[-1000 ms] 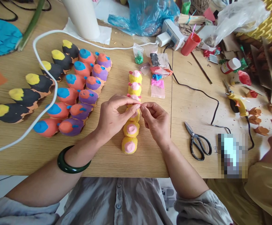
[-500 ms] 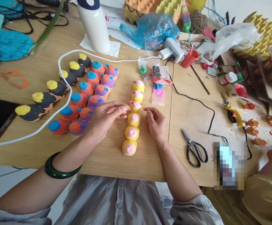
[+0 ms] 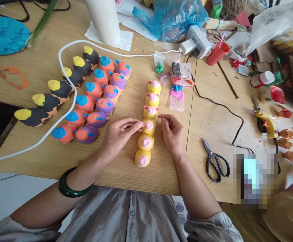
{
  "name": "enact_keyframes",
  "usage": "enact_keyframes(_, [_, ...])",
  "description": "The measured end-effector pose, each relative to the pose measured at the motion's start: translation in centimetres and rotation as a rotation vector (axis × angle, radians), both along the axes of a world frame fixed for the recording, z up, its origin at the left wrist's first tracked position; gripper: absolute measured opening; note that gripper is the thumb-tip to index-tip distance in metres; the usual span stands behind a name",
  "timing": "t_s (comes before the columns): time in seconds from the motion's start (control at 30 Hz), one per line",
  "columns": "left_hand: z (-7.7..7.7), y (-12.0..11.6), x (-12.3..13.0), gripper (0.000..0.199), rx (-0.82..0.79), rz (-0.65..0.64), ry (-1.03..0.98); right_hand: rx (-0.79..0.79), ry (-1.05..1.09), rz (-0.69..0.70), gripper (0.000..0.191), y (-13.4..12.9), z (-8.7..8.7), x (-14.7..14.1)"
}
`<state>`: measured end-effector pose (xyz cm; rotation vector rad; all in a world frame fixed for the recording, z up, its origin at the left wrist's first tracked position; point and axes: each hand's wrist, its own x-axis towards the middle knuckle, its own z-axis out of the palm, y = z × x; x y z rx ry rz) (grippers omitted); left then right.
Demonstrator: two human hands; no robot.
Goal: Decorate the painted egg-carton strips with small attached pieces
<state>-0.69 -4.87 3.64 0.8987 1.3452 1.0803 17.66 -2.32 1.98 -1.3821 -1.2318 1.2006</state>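
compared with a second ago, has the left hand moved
Yes: judged against the yellow row, the left hand has shifted left, its fingertips going from over it to its left edge.

Red bit [image 3: 143,125] mostly hidden (by left fingertips [image 3: 138,125]), white cylinder [image 3: 104,23] cropped above, pixelated patch [image 3: 252,179]

Cup row [image 3: 145,143]: on the table [image 3: 121,174], between left hand [image 3: 118,134] and right hand [image 3: 173,132].
Side rows [image 3: 92,88]: left of it, cable [image 3: 59,55] across the outermost.
Packets [image 3: 176,95]: behind right hand.
Scissors [image 3: 212,155]: right of right hand, glue gun [image 3: 269,126] farther right, behind.
Cylinder [image 3: 104,22]: on paper [image 3: 127,38], behind the side rows.
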Motion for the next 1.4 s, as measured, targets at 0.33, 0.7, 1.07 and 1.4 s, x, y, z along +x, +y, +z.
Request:
enact_keyframes(0.33, [-0.1, 0.5, 0.1, 0.034, -0.011, 0.009, 0.013, -0.005, 0.005, 0.001, 0.019, 0.0, -0.1, 0.1])
enact_keyframes(0.7, [-0.2, 0.8, 0.5, 0.037, -0.002, 0.003, 0.026, -0.017, 0.013, 0.004, 0.019, -0.1, 0.0, 0.0])
enact_keyframes(1.07, [-0.3, 0.8, 0.9, 0.036, 0.036, -0.006, 0.077, 0.033, -0.081, 0.029, 0.014, -0.3, 0.5, -0.4])
enact_keyframes(1.4, [-0.3, 0.3, 0.2, 0.039, 0.026, -0.009, -0.019, -0.005, -0.068, -0.025, 0.018, 0.0, 1.0, 0.2])
